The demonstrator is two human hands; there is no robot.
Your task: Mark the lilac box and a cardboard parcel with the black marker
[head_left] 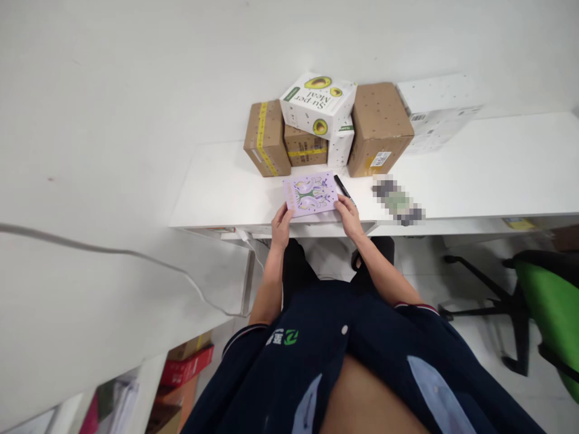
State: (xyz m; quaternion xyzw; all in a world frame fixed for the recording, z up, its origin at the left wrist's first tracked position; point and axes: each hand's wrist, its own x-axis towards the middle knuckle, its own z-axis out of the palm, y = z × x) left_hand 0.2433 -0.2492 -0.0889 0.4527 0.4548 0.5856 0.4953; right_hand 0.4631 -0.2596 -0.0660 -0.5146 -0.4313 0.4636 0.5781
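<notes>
A lilac booklet is lying face up, or nearly so, at the front of the white desk, between the person's 2 hands; whether its underside is fully touching the top, I cannot tell. The left hand is pinching its near-left corner, and the right hand is pinching its right edge by the near corner. Gripping at 2 opposite sides is probably steadying it while leaving the cover in view. That cover is looking smooth and flat, a rectangle bearing a curling green and purple pattern, with pale orange lettering running along the left side.

A slim black pen is lying aslant just beside the booklet, its near end reaching toward the right fingers, presumably within easy reach.

Beyond, 5 boxes are standing grouped, seemingly pushed back to be leaving working room. A glossy white avocado box is sitting askew on a brown middle carton and a smaller white box. A matt left carton, banded with yellow tape, and a bulkier right carton, carrying a white label, are flanking them. A blurred-out item is lying farther right, its material unreadable.
</notes>
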